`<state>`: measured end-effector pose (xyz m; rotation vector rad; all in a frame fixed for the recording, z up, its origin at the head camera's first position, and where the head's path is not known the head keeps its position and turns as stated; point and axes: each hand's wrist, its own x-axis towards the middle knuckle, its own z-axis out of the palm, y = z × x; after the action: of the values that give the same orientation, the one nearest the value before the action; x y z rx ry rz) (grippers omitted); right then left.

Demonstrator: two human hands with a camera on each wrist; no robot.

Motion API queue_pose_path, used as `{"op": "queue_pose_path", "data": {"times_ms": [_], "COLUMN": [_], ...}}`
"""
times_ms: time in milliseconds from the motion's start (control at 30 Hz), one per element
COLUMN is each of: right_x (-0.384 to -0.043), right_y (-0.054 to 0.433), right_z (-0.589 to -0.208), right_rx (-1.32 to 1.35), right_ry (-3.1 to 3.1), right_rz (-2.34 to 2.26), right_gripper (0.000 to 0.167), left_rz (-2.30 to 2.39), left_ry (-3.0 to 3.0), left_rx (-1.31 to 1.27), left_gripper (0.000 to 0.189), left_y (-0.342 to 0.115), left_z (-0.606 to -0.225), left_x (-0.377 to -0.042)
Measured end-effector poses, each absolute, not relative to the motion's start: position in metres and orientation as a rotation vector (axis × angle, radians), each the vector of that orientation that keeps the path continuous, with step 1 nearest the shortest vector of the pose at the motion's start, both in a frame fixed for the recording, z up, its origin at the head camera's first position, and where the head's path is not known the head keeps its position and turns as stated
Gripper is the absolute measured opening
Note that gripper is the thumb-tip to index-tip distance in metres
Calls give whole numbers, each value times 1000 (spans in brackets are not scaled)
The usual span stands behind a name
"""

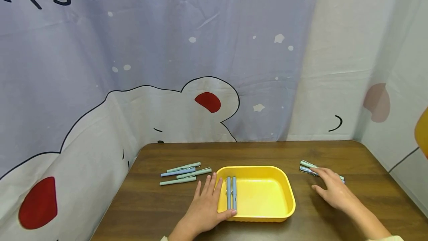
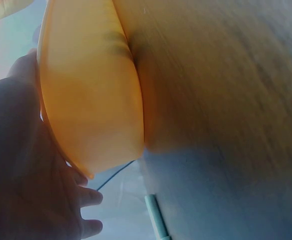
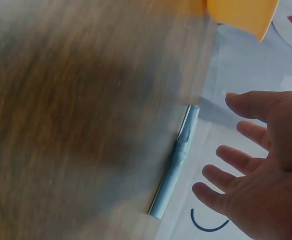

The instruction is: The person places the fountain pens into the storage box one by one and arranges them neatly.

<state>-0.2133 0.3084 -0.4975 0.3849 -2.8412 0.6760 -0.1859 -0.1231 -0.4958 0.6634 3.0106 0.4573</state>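
Two blue pens [image 1: 229, 192] lie side by side in the left part of a yellow tray [image 1: 264, 196], with four loose pens [image 1: 177, 172] on the surface [image 1: 140, 200] to its left and a green-and-blue pair [image 1: 307, 170] to its right. I judge the work partly done, the six outside being what is left. My left hand [image 1: 206, 211] rests on the tray's left rim, fingers straight and spread, gripping nothing; the loose group lies just beyond it, far and left. My right hand [image 1: 334, 190] hovers close over the pair, fingers extended, holding neither; the right wrist view shows a gap.
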Motion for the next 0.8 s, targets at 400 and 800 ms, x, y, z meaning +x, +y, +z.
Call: {"op": "queue_pose_path", "data": {"times_ms": [400,800], "right_x": [-225,-232], "right_y": [319,323], "right_z": [-503,-508], "right_rx": [335,335], "right_ry": [-2893,-2914], "right_rz": [656,605], "right_gripper": [58,57], "left_rz": [454,449], "left_ry": [3009,3007], "left_rx": [665,670], "left_gripper": [104,105], "left_y": [-123,-124], "left_z": [-496,-497], "left_x": [-186,-186]}}
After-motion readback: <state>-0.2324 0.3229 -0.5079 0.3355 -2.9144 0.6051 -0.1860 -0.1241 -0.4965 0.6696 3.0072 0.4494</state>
